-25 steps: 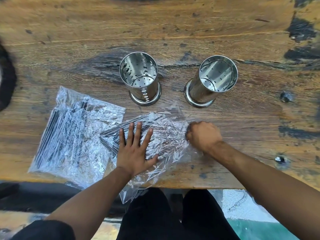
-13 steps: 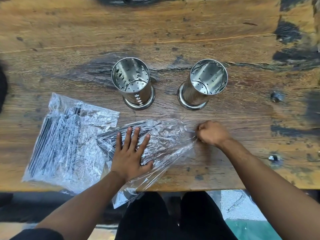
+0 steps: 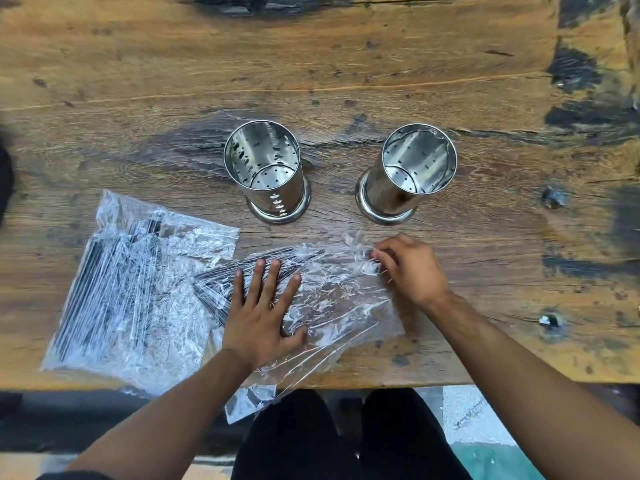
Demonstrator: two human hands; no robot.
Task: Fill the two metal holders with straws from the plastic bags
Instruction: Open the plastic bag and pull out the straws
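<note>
Two perforated metal holders stand upright and empty on the wooden table: the left holder (image 3: 268, 174) and the right holder (image 3: 410, 176). A clear plastic bag (image 3: 339, 303) with dark straws (image 3: 225, 275) lies before them. My left hand (image 3: 259, 313) presses flat on that bag, fingers spread. My right hand (image 3: 412, 268) pinches the bag's crumpled right end. A second bag of dark straws (image 3: 135, 289) lies flat at the left.
The worn wooden table (image 3: 311, 71) has dark stains and two metal bolt heads (image 3: 550, 197) at the right. Its near edge runs just below the bags; part of the near bag hangs over it. My dark trousers show below.
My right hand has shifted right along the bag's end and its fingers now pinch the plastic, pulling it up into a crumple. My left hand stays pressed on the bag.
</note>
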